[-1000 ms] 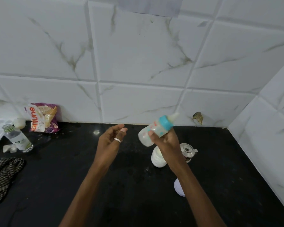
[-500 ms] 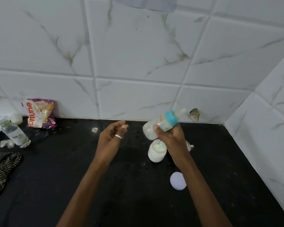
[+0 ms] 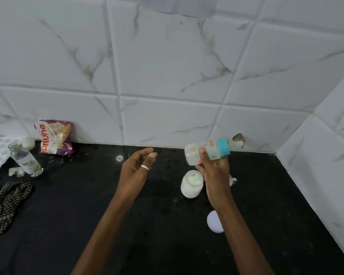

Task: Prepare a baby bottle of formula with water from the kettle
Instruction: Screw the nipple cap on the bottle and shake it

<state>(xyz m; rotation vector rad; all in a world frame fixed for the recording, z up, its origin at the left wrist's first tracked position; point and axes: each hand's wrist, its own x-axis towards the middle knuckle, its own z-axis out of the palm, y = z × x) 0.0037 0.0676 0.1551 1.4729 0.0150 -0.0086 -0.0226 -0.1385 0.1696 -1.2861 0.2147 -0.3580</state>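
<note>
Baby bottle (image 3: 205, 152), lying almost level above the black countertop (image 3: 87, 215), is gripped about its body by the right hand (image 3: 214, 171). The fingers are curled round it from beneath, and one fingertip is pressed on its near face. Its base is turned left, clear of the hand, while the teal collar (image 3: 223, 147) and pale teat (image 3: 236, 144) are pointed right, toward the tiled wall. Milky white contents are seen inside. The left hand (image 3: 136, 167) is held well apart to the left of the bottle, fingers loosely bent, with nothing in it. Below the bottle, just left of the right wrist, an open jar of pale powder (image 3: 192, 184) is stood on the countertop. A white lid (image 3: 213, 222) is laid nearer the viewer, partly hidden by the right forearm.
</note>
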